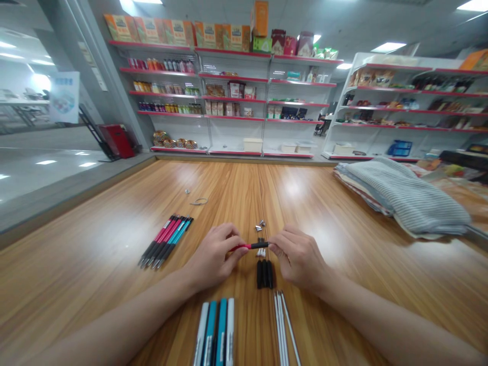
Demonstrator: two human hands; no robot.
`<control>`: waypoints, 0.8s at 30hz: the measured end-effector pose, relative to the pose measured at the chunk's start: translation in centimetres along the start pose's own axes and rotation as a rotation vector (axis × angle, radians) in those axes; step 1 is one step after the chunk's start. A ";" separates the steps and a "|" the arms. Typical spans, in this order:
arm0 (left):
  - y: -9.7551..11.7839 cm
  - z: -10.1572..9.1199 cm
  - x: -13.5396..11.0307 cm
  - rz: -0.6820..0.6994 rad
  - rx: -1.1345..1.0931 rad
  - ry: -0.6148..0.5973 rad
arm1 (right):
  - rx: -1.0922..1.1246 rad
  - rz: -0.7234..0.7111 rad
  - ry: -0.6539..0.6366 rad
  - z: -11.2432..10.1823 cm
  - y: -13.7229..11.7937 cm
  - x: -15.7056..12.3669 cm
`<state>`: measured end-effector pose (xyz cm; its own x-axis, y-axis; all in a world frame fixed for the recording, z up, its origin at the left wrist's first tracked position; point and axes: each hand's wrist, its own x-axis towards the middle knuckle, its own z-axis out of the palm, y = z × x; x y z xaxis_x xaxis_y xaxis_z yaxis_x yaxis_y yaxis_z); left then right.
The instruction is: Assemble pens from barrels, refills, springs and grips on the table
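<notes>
Between my two hands a pen with a red barrel and black grip (260, 245) lies level above the table. My left hand (219, 254) pinches its red end. At the black end, the fingers of my right hand (301, 254) are closed; the pen's tip is hidden in them. Small silver cone tips (259, 227) lie just beyond the pen. Below it are small white parts (261, 252) and three black grips (265, 274). Closer to me are several thin white refills (282, 325) and several white and teal pen barrels (216, 330).
Several red and blue pens (168, 241) lie in a row on the wooden table (133, 305), left of my left hand. Farther off are a thin ring (199, 202) and a tiny round piece (187, 191). Folded cloths (407, 193) are piled at right. Stocked shelves (232, 84) stand behind.
</notes>
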<state>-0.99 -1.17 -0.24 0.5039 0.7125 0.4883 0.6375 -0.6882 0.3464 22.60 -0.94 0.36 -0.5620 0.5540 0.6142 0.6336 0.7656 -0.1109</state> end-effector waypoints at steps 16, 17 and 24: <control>0.3 -0.6 0.0 -0.086 0.055 0.107 | 0.058 0.026 0.029 0.3 0.6 -0.1; 0.3 -0.6 0.0 -0.091 0.061 0.121 | 0.066 0.028 0.028 0.4 0.6 -0.1; -0.1 -0.7 0.0 -0.126 0.017 0.066 | 0.101 0.038 0.072 0.4 0.9 0.0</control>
<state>-1.45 -1.16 0.26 0.3805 0.7820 0.4936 0.7034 -0.5913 0.3946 22.96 -0.15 -0.03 -0.4966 0.5608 0.6625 0.5949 0.7757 -0.2107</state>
